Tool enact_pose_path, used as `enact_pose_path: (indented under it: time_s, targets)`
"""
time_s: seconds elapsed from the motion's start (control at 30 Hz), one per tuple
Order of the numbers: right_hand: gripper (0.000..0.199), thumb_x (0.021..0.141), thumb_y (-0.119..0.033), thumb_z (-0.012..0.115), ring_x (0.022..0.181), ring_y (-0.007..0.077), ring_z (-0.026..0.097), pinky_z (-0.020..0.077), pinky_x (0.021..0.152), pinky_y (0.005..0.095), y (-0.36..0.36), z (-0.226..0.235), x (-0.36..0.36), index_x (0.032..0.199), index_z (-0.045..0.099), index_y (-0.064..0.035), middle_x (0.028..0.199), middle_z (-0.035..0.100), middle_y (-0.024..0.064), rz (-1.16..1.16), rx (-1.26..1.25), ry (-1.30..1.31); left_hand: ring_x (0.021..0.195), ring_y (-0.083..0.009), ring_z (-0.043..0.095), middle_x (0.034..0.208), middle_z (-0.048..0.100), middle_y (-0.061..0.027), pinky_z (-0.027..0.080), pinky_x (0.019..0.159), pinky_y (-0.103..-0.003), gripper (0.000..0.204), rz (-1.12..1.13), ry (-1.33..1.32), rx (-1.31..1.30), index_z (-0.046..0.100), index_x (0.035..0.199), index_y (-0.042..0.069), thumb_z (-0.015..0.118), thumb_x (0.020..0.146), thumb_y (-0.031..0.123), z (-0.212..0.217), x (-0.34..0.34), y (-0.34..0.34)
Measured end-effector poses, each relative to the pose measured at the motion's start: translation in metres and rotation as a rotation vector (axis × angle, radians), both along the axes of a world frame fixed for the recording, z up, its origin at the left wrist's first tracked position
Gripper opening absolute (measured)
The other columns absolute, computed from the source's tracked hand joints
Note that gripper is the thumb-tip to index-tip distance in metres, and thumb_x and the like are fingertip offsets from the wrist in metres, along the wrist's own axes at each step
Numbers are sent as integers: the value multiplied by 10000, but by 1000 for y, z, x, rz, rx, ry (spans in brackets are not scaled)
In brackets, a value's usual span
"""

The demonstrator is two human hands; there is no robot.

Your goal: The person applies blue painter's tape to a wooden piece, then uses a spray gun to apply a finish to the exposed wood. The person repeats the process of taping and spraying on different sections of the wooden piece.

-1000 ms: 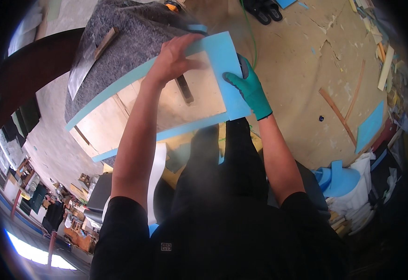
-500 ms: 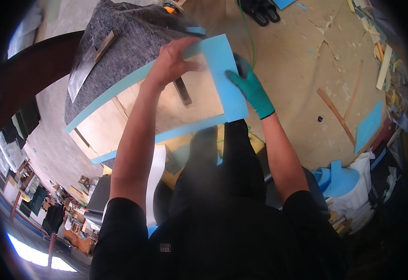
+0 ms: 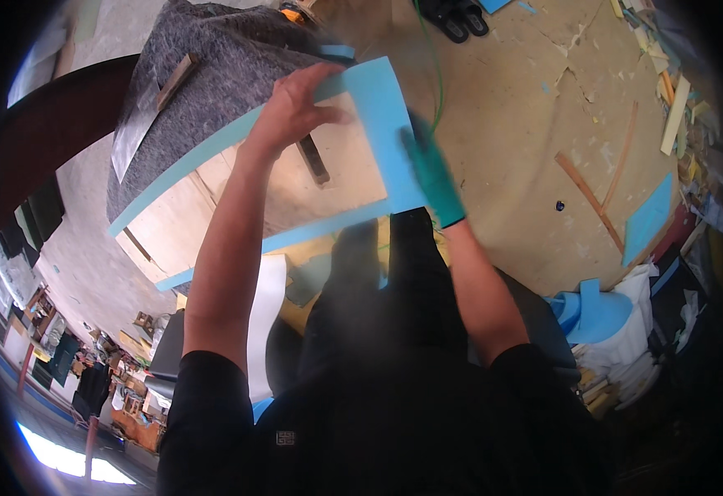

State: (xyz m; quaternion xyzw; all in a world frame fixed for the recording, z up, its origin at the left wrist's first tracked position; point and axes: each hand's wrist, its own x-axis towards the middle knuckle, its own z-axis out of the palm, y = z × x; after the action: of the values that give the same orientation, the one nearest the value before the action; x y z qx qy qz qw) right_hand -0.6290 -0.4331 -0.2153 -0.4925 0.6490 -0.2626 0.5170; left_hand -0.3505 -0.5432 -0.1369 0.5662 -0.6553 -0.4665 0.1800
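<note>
A curved wooden frame (image 3: 241,204), its edges faced with light blue foam, lies before me over my legs. A broad blue foam strip (image 3: 378,124) covers its right end. My left hand (image 3: 293,106), bare, grips the frame's far edge near that end, fingers over the foam and thumb inside. Wearing a green and dark work glove, my right hand (image 3: 432,169) lies flat along the outer side of the foam strip, fingers stretched and partly blurred. Inside the frame, a short dark wooden slat (image 3: 312,159) shows beneath my left hand.
Dark grey fabric (image 3: 221,91) with a wooden stick (image 3: 178,81) on it lies beyond the frame. A thin green hose (image 3: 439,74) runs over the floor. Wood strips (image 3: 586,195) and a blue foam offcut (image 3: 650,219) lie at right, near scraps and blue foam pieces (image 3: 597,312).
My right hand has slid down and nearer along the strip's outer side, its thumb coming off the strip's face. The left hand keeps its hold; the whole view has shifted slightly.
</note>
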Motion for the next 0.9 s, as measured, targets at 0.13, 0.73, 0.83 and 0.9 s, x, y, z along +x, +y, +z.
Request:
enact_pose_path:
  time_s: [0.13, 0.73, 0.83, 0.9]
  targets:
    - [714, 1168, -358, 645, 1597, 327, 417, 303, 1338, 446, -9, 30, 16, 1714, 376, 15, 1716, 452, 195, 53, 181, -194, 1172, -329, 748, 1292, 784, -154, 580, 1034, -435, 772, 20, -18, 2, 667, 1470, 97, 1001, 788, 239, 3, 7, 7]
    - [774, 1177, -345, 613, 1723, 324, 231, 204, 1392, 459, 40, 8, 7, 1785, 252, -33, 1840, 270, 246, 145, -234, 157, 1200, -307, 758, 1335, 784, -164, 590, 1045, -425, 757, 35, 20, 46, 693, 1473, 55, 987, 783, 159, 13, -1, 1]
    - [811, 1170, -402, 610, 1677, 372, 315, 273, 1358, 507, 12, 30, -24, 1762, 243, 14, 1797, 319, 290, -145, 290, -389, 1161, -311, 766, 1327, 783, -160, 602, 1017, -414, 750, 24, -44, -55, 701, 1470, 59, 985, 785, 169, 7, 3, 8]
    - [766, 1169, -430, 608, 1543, 377, 504, 431, 1259, 491, 12, 33, -15, 1706, 312, 30, 1673, 468, 275, -65, 61, -56, 1128, -317, 772, 1327, 781, -161, 611, 990, -406, 756, -9, -101, -112, 704, 1469, 61, 987, 778, 173, 5, 1, 8]
